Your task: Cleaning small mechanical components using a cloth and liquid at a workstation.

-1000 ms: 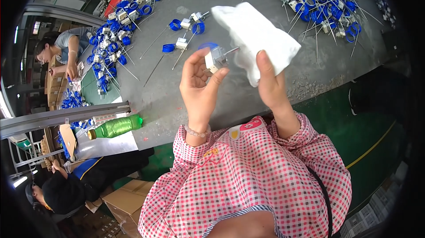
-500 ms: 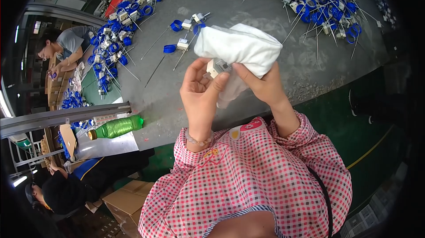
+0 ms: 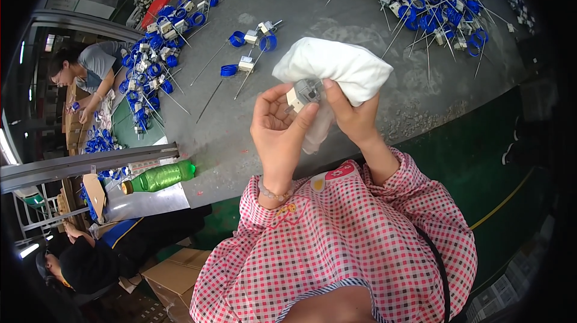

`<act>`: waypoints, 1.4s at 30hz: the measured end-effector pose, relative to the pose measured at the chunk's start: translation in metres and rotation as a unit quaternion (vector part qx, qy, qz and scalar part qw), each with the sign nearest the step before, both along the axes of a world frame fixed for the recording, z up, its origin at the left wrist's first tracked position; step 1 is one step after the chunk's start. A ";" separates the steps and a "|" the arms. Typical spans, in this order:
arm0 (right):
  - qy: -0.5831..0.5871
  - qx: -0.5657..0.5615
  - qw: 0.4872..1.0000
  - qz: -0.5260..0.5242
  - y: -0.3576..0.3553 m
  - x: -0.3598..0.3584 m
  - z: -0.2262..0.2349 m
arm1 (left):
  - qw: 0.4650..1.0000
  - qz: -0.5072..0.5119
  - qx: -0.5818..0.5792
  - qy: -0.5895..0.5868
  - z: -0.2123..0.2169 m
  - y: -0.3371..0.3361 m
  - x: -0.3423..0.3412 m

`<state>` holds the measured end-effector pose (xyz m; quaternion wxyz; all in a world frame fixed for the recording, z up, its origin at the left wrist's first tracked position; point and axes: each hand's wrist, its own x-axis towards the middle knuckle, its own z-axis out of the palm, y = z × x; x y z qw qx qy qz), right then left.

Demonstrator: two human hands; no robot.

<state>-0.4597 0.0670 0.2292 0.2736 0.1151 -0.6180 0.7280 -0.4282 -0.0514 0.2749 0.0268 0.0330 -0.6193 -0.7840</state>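
My left hand (image 3: 277, 127) pinches a small cream-and-grey thermostat block (image 3: 303, 93) between thumb and fingers. My right hand (image 3: 356, 115) grips a white cloth bundle (image 3: 333, 61), its thumb reaching to the side of the block. A thin translucent plastic film (image 3: 317, 134) hangs below the bundle between both hands. Beyond my left hand lie several thermostats (image 3: 246, 63) with blue coils and thin metal rods. Whether a coil or rod belongs to the held block is hidden by the cloth and fingers.
Heaps of blue-coiled thermostats lie at the back right (image 3: 436, 7) and left (image 3: 150, 61) of the grey table (image 3: 222, 121). A green bottle (image 3: 159, 177) lies near a metal rail (image 3: 90, 158). Two other people work at the left. A cardboard box (image 3: 177, 272) stands below.
Both hands have shifted slightly right with the block and the cloth. More of the block's grey face shows. At the left, a co-worker's arm has moved.
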 end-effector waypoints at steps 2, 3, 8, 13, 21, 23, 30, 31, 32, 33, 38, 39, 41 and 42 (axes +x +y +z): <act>0.035 -0.019 0.999 -0.031 -0.002 -0.002 0.001 | 1.000 0.003 -0.002 0.001 0.000 0.001 0.001; 0.035 -0.019 0.999 -0.030 -0.001 -0.002 0.001 | 1.000 0.005 -0.004 0.001 0.000 0.001 0.001; -0.069 -0.110 0.984 -0.123 0.028 -0.012 0.007 | 1.000 0.014 -0.011 -0.007 -0.006 -0.014 0.005; -0.006 -0.077 0.996 -0.038 0.017 0.004 0.015 | 1.000 0.019 -0.012 -0.020 -0.006 -0.011 0.004; -0.056 0.090 0.988 0.109 0.005 0.011 0.011 | 0.999 0.025 -0.014 -0.025 -0.009 -0.010 0.005; 0.012 0.123 0.990 0.067 0.002 0.007 0.005 | 0.999 0.027 -0.016 -0.020 -0.009 -0.009 0.005; -0.059 0.021 0.994 0.086 0.007 0.008 -0.002 | 1.000 0.017 -0.012 -0.006 -0.009 -0.002 0.004; -0.076 0.000 0.996 0.049 0.007 0.007 -0.007 | 1.000 0.015 -0.012 -0.007 -0.009 -0.002 0.004; -0.091 -0.022 0.996 0.011 0.008 0.004 -0.010 | 0.999 0.032 -0.033 0.010 -0.010 -0.003 0.005; -0.099 -0.047 0.991 -0.075 0.017 -0.007 -0.013 | 0.997 0.047 -0.054 0.027 -0.010 -0.004 0.005; -0.124 -0.338 0.927 -0.106 0.101 -0.037 -0.024 | 0.934 0.180 -0.287 0.111 -0.050 -0.045 -0.014; -0.120 -0.367 0.917 -0.102 0.111 -0.039 -0.028 | 0.909 0.189 -0.356 0.106 -0.061 -0.054 -0.017; -0.119 -0.403 0.905 -0.060 0.132 -0.041 -0.040 | 0.877 0.164 -0.446 0.070 -0.088 -0.070 -0.017; -0.119 -0.438 0.891 -0.015 0.140 -0.042 -0.046 | 0.834 0.139 -0.533 0.033 -0.098 -0.076 -0.019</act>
